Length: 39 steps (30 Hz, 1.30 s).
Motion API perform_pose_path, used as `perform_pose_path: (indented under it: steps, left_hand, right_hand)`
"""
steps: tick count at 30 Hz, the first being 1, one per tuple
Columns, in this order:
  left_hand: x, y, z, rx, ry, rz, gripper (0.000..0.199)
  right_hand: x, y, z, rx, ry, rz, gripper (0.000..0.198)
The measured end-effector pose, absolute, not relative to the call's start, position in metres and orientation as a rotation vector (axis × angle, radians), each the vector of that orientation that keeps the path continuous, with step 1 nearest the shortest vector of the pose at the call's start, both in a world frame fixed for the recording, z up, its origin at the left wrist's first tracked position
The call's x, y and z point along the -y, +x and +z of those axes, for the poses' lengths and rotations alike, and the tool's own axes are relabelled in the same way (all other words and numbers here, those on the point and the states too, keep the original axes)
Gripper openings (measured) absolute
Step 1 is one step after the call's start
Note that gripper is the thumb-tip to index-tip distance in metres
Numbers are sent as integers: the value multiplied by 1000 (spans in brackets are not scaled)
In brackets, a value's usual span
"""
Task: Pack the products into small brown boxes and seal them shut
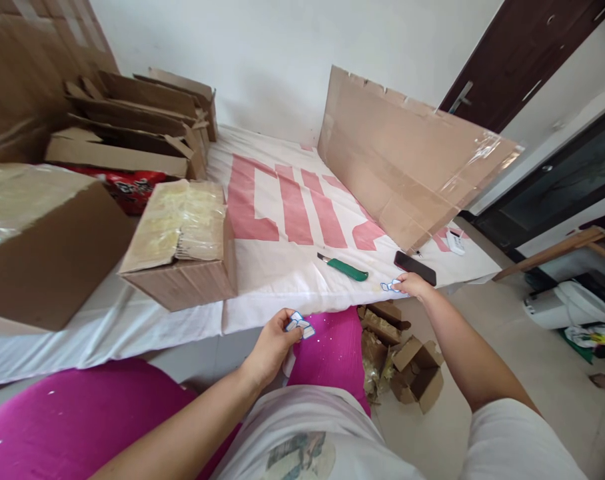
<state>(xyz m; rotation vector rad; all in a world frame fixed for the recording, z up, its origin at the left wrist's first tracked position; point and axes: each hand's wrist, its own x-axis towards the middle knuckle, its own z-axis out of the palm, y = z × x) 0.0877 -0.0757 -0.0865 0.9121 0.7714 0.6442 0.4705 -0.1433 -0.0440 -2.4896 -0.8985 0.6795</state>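
Observation:
My left hand (274, 341) is closed in a pinch on several small white pieces with blue edges (302, 325), held over my lap just off the table's front edge. They look like paper labels or cut-outs, but I cannot tell exactly. At the table's edge, my right hand (413, 284) has its fingertips closed on similar white pieces with blue edges (388, 286). A black phone (416, 268) lies just beyond that hand. To its left rests a green utility knife (349, 269) with its blade out.
A taped carton (182, 230) and a larger box (57, 247) stand on the left, with open boxes (132, 117) behind. A cardboard sheet (402, 150) leans at the back right of the white cloth (270, 270). Torn cartons (415, 373) lie on the floor.

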Motion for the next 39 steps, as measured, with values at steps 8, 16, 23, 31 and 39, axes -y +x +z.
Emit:
perform_pose_path:
  steps: [8,16,23,31,39]
  left_hand:
    - [75,88,-88,-762,907,655,23]
    - [76,86,-84,-757,894,661,23]
    - [70,84,-71,-738,822,695,27]
    - [61,86,-71,-735,758,756,32]
    - [50,76,-66,-688,663,821,29]
  right_hand:
    - [130,460,-46,903,-2481,694,28]
    - [125,454,-47,927,-2486,674,26]
    - [118,438,-10,939,-2301,719,28]
    - [98,299,2,1439,-1752,1184,36]
    - [61,232,-16,1537,-1671,1285,22]
